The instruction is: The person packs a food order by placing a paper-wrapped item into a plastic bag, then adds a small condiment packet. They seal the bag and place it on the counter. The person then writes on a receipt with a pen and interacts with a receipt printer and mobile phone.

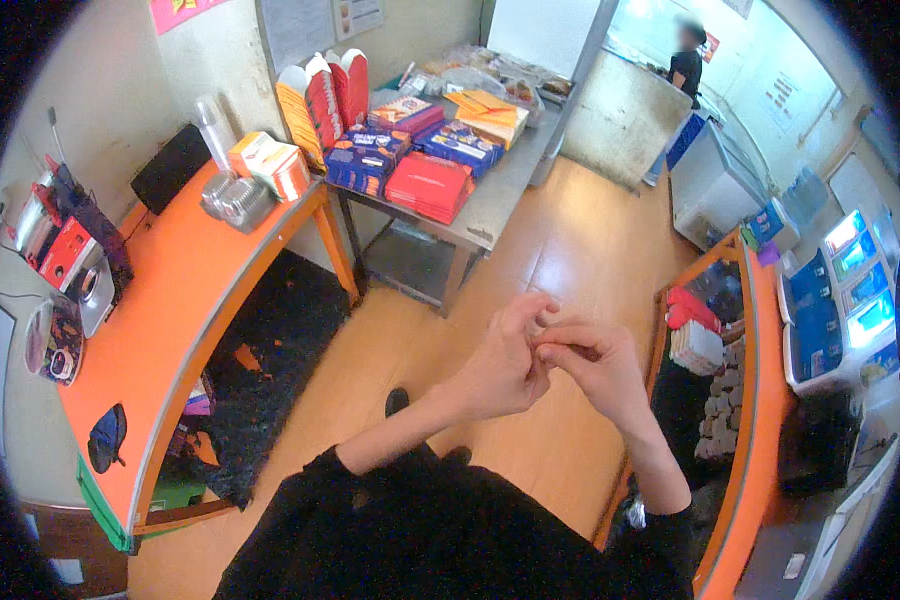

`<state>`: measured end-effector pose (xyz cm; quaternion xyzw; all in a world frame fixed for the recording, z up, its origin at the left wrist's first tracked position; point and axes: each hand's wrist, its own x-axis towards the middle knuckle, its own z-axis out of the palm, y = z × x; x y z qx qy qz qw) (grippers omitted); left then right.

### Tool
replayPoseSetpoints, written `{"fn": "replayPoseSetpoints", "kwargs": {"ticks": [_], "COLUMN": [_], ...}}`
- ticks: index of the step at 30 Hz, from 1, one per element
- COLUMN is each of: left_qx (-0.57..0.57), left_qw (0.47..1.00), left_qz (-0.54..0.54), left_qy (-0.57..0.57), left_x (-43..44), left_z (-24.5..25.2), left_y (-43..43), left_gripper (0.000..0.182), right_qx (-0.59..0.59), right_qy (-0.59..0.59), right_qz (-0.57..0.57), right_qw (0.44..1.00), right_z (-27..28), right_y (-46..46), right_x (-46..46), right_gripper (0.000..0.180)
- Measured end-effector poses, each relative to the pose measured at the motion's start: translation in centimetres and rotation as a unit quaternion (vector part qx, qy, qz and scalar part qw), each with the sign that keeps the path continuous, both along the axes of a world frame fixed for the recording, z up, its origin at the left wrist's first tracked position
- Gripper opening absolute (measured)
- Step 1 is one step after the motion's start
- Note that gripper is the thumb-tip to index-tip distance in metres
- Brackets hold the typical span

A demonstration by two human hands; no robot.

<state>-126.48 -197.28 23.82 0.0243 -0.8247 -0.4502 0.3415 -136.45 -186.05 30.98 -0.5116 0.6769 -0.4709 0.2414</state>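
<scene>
My left hand [506,364] and my right hand [592,352] meet in front of my body, over the floor. The left is raised with its fingers bent. My right thumb and forefinger are pinched together against the fingers of the left. Anything small between them is hidden, so I cannot tell whether either hand holds something. Both hands are apart from the tables. Ahead, a steel table [480,229] bears stacked red cartons [429,186], blue printed boxes [367,161] and yellow cartons [487,112].
An orange counter [195,255] on the left carries clear plastic containers [244,202], a white-and-orange box [270,161] and a dark cap [107,439]. Along the right runs another orange counter [765,405] with paper stacks [696,347] beneath. A person [688,67] stands far back near a white chest freezer [720,184].
</scene>
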Motion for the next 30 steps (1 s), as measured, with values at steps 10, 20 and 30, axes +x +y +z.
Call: {"fn": "replayPoseSetpoints", "kwargs": {"ticks": [10,20,30], "left_qx": [-0.172,-0.212,0.274], "left_qw": [0.982,0.965,0.863], "left_qz": [0.055,-0.135,-0.390], "left_qy": [-0.050,-0.074,-0.165], "left_x": [-0.5,-7.3,-12.0], "left_z": [-3.2,-2.5,-3.7], "left_y": [-1.5,3.5,2.3], "left_gripper": [0.059,0.067,0.030], "right_qx": [0.145,0.005,0.154], "right_qy": [-0.213,-0.446,-0.221], "right_qz": [0.008,-0.206,-0.119], "right_qw": [0.966,0.871,0.956], "right_z": [-4.2,-9.3,-5.6], "right_y": [-1.0,6.5,10.1], "right_x": [-1.6,-5.3,-11.6], "right_gripper": [0.029,0.028,0.021]}}
